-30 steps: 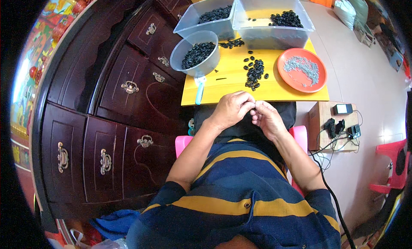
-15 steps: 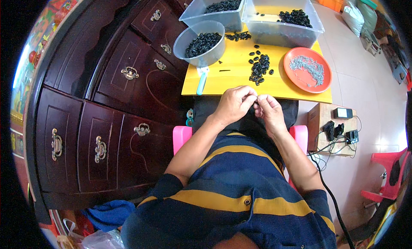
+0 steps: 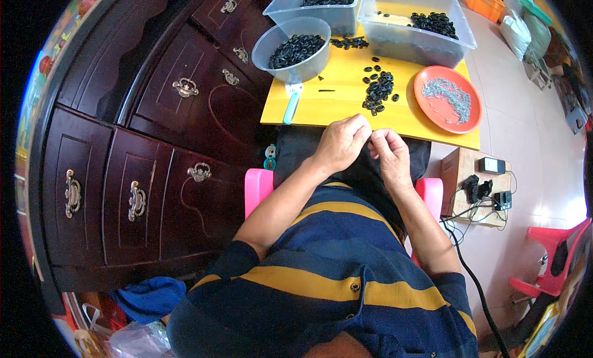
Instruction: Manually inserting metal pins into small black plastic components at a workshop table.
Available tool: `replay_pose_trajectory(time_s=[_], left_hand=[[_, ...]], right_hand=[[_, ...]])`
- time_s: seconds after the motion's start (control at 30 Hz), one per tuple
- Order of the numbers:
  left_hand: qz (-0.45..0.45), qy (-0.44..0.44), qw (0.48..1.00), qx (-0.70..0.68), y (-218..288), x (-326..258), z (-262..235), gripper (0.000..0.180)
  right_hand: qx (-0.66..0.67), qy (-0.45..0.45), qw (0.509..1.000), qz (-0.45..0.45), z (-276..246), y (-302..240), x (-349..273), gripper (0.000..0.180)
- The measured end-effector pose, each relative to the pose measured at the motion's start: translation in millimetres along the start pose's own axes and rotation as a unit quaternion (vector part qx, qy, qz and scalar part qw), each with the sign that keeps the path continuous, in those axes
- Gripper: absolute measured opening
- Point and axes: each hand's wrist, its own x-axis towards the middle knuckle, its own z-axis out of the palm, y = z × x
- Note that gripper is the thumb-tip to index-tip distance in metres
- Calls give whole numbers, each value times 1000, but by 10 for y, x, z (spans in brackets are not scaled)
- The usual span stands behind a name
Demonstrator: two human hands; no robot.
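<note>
My left hand (image 3: 343, 142) and my right hand (image 3: 391, 155) meet at the near edge of the yellow board (image 3: 346, 108), above my lap. Both are closed in a pinch, fingertips almost touching; whatever lies between them is too small and hidden to name. Just beyond is a loose pile of small black oval parts (image 3: 378, 89). To its right, an orange-red plate (image 3: 425, 108) carries many thin grey metal pieces (image 3: 454, 95). A teal-handled tool (image 3: 291, 107) lies on the board's left, with a thin black sliver (image 3: 326, 91) nearby.
A round clear tub (image 3: 262, 65) and two clear rectangular bins (image 3: 420, 49) (image 3: 309, 15) hold black parts at the back. Dark wooden drawers (image 3: 179, 111) line the left. At right stand a wooden box (image 3: 454, 179) with chargers and cables, and a pink chair (image 3: 550, 259).
The whole view has shifted slightly. My hands stay together in a pinch, with the fingertips slightly rearranged. The parts on the board have not visibly moved.
</note>
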Motion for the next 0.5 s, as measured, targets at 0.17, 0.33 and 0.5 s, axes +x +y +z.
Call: replay_pose_trajectory(time_s=[0.17,0.33,0.5], left_hand=[[11,-8,1000,-15,-24,16,-11,18],[-68,-37,991,-111,-59,-15,-32,9],[-91,-22,989,-113,-44,-19,-25,1]], right_hand=[[1,1,1000,26,-23,3,8,19],[48,15,996,78,-18,-41,9,20],[50,3,996,78,-27,-22,12,20]])
